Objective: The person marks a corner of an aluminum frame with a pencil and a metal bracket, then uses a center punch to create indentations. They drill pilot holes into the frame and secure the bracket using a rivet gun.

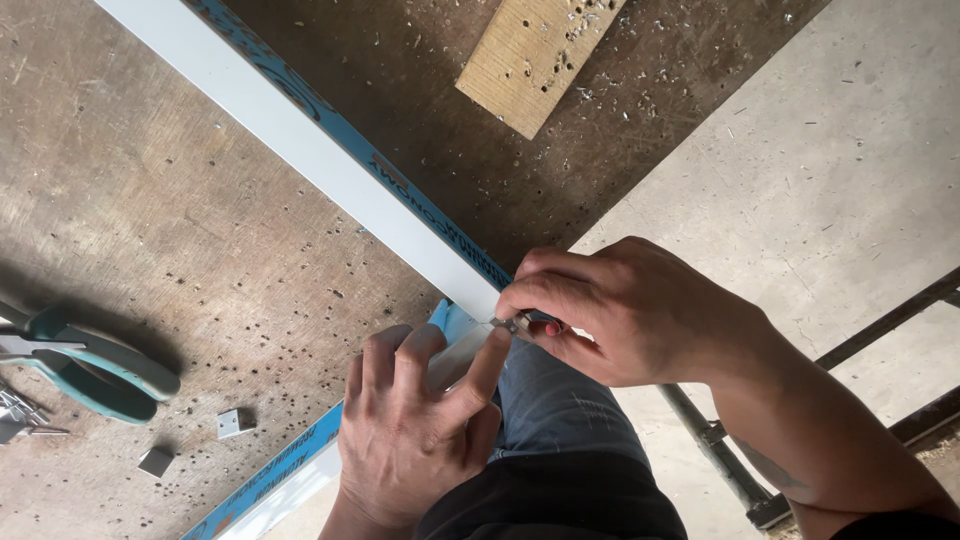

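The left hand [410, 430] pressed flat on the lower white aluminium bar with blue film [290, 480], fingers spread and released, forefinger raised to the corner joint. Just beyond it, the right hand [620, 310] pinched a small red-handled metal tool [520, 325] between thumb and fingertips, its tip at the joint where a second long white bar with blue film [330, 150] met the first on the worn brown plywood bench [150, 200]. Well to the left lay teal-handled pliers [90, 365] and two small white plastic pieces [228, 423]. Farthest off rested a drilled pale wooden offcut [535, 55].
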